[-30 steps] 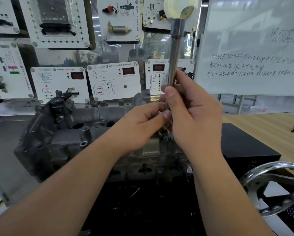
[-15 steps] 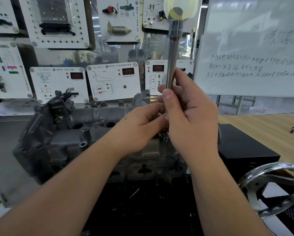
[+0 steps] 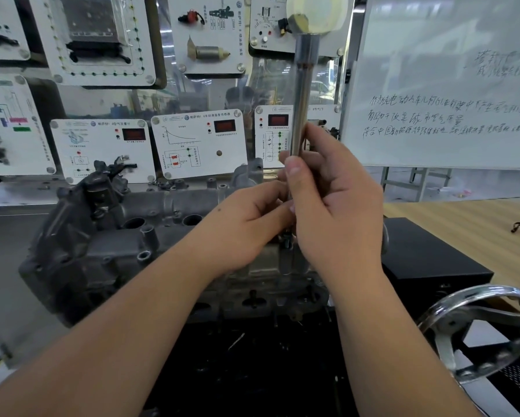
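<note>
Clenched around the upright steel rod with a pale round knob (image 3: 302, 94), the right hand (image 3: 337, 212) held it above the right end of the grey cast-metal engine head (image 3: 102, 245); the left hand (image 3: 246, 224) pinched its lower part.

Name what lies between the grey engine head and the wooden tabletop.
In the head view, a black box sits between the engine head and the wooden tabletop.
</note>
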Tool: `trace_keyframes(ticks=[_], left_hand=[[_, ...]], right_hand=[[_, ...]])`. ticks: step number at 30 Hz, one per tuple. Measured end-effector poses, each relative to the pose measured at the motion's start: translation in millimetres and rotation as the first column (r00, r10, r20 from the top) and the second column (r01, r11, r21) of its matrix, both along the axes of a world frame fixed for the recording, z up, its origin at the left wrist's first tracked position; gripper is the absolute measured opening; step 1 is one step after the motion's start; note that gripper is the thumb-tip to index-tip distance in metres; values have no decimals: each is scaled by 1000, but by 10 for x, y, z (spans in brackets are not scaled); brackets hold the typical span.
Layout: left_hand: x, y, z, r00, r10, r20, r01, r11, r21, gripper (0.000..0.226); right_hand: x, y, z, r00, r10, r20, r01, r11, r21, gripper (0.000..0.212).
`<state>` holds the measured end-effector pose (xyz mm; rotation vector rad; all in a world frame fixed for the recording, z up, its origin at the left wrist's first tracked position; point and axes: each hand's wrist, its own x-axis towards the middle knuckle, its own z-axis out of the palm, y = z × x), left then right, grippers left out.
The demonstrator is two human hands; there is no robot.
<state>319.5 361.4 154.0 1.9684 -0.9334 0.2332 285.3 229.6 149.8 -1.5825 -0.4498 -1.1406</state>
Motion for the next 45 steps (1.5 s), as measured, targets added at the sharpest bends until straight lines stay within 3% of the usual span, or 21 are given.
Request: trace_keyframes(ticks=[3,6,16,20,26,30,33,36,42,45], left_hand=[[-8,-19,1,1000,-12,-1,12,1000,-2,28],[2,-22,-6,999,-11,-44,10,1000,-21,38],[-12,-18,10,1000,-27,-6,27,1000,-7,31],[-1,-18,3,1000,0,-10,0,1000,16,36],[-6,5,14,1000,-1,-17,1,1000,15,35],[-14,-12,7,1000,10,20,-11,1000,8,25],[-7,-17,-3,1000,20,10,-20,1000,-5,33],[-12,-5,5,1000,12,6,-12,1000,7,47],[-7,-13,4,1000,0,31,-1,1000,29,41],[0,-18,1,1000,10,14,-10,1000,26,50]], right_hand=[[-5,20,4,1000,-26,7,26,1000,-4,42],[-3,22,-10,1000,-25,5,24,999,34,34],[-38,35,18,999,-29,25,29,1000,-7,40],[-49,35,11,999,-36,37,36,999,5,26],[-51,26,7,1000,19,24,-19,1000,13,44],[-51,45,6,999,2,54,-4,1000,26,42],[-47,35,-2,999,2,36,-4,1000,31,30],[-59,20,12,1000,27,-9,-27,1000,5,35],[-76,34,18,999,1,35,-2,1000,23,43],[-70,12,27,1000,-7,12,6,999,49,34]])
